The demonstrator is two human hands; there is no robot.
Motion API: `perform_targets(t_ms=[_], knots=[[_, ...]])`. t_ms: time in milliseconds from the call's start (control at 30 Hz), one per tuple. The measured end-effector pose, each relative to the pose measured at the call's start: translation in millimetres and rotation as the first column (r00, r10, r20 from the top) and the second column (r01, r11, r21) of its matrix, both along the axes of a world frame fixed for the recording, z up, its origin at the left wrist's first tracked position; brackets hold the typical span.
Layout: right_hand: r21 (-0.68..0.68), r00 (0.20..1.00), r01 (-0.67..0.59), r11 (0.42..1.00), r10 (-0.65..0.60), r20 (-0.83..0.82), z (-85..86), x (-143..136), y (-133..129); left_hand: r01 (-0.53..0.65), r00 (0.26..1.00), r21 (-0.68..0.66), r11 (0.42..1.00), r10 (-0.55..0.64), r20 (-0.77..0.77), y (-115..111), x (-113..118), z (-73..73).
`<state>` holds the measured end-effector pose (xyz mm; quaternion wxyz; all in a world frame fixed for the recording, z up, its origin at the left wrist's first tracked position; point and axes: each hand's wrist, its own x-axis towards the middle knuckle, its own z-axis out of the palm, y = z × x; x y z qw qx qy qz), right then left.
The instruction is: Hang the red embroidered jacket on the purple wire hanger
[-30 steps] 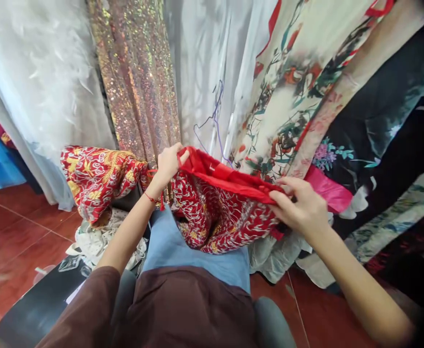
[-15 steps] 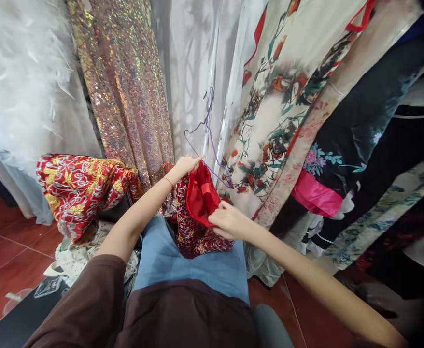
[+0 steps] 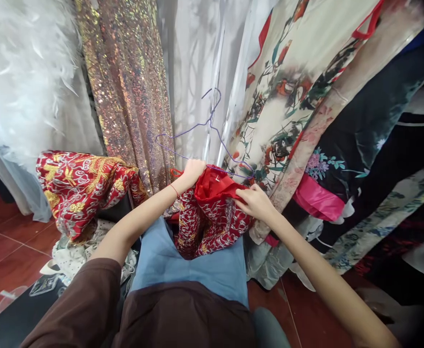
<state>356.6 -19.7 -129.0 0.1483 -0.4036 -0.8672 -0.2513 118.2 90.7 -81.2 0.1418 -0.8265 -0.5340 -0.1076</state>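
A red embroidered garment with silver and gold stitching lies over my lap, its plain red edge held up between my two hands. My left hand is closed at the left end of that edge, close to the lower bar of a purple wire hanger. Fingers of my right hand pinch the right end of the edge. The hanger stands upright just beyond the garment, hook at the top; whether its bar is caught in the cloth or in my left fingers I cannot tell.
A second red embroidered cloth is draped to the left above dotted white fabric. Behind hang a sequined gown, a white feathered dress and a floral dress. A dark bench is at lower left.
The garment's edge has been pulled wider, my right hand moving right and up. The hanger has turned from edge-on to face me more broadly.
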Motion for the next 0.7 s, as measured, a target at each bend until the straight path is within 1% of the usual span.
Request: perform_targets(t_ms=[100, 200, 267, 300, 333, 367, 433, 500, 533, 567, 700], knots=[[0.047, 0.992, 0.074, 0.996, -0.069, -0.109, 4.1, 4.8, 13.0, -0.017, 1.000, -0.014, 1.000, 0.018, 0.019, -0.3, 8.4, 4.4], [0.111, 0.961, 0.159, 0.981, -0.128, -0.244, 7.6, 19.1, 29.7, -0.020, 0.998, -0.022, 1.000, 0.021, 0.059, -1.5, 10.4, 3.5], [0.199, 0.944, 0.196, 0.960, -0.129, -0.305, 10.7, 30.8, 42.0, -0.001, 0.997, -0.025, 1.000, 0.003, 0.081, -2.4, 9.4, 0.3], [0.240, 0.938, 0.196, 0.951, -0.110, -0.329, 12.7, 36.2, 48.1, 0.009, 0.996, -0.025, 1.000, -0.006, 0.088, -2.6, 8.5, -1.6], [0.266, 0.934, 0.173, 0.948, -0.073, -0.349, 14.9, 40.9, 53.8, 0.021, 0.996, -0.024, 1.000, -0.018, 0.091, -2.3, 7.2, -3.6], [0.265, 0.934, 0.122, 0.956, -0.020, -0.357, 17.1, 44.5, 59.0, 0.027, 0.996, -0.024, 0.999, -0.025, 0.091, -1.5, 5.5, -5.5], [0.187, 0.932, -0.026, 0.982, 0.091, -0.351, 20.3, 48.0, 66.8, 0.029, 0.996, -0.024, 0.999, -0.026, 0.091, 1.3, 1.3, -8.7], [0.084, 0.924, -0.140, 0.987, 0.161, -0.348, 20.1, 46.3, 70.6, 0.021, 0.995, -0.014, 1.000, -0.019, 0.095, 5.2, -4.1, -11.4], [0.059, 0.919, -0.165, 0.984, 0.176, -0.354, 18.4, 44.0, 71.3, 0.010, 0.995, -0.010, 1.000, -0.009, 0.095, 7.4, -7.0, -12.8], [0.063, 0.912, -0.170, 0.983, 0.181, -0.367, 15.9, 41.2, 71.8, -0.001, 0.995, -0.004, 1.000, 0.001, 0.096, 9.9, -10.0, -14.2], [0.185, 0.880, -0.170, 0.968, 0.233, -0.413, 2.5, 30.0, 76.9, -0.010, 0.994, 0.036, 0.999, 0.006, 0.110, 21.4, -21.1, -22.2]])
